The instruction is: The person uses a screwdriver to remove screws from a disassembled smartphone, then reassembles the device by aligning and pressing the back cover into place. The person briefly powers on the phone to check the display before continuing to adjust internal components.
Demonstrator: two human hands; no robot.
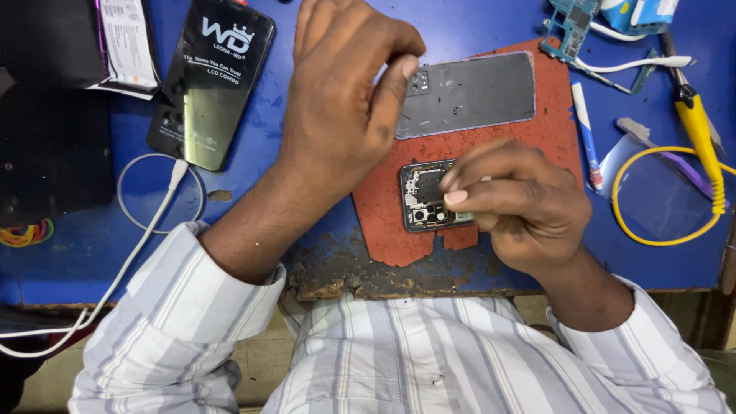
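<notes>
An opened phone [423,197] with its inner parts bare lies on a worn red mat [553,123] on the blue bench. My right hand [521,203] rests over the phone's right part, fingers curled and pressing on it. My left hand [349,92] hovers above the mat's left edge with thumb and fingers pinched together; whether something small sits between them I cannot tell. The phone's dark back cover [471,93] lies flat on the mat just beyond.
A black phone-screen package [213,80] and a white cable [149,222] lie at the left. A circuit board [571,27], a white tube [584,126], a yellow-handled tool [698,123], a yellow wire loop [659,195] and clear film sit at the right. The bench's chipped front edge [368,280] is near me.
</notes>
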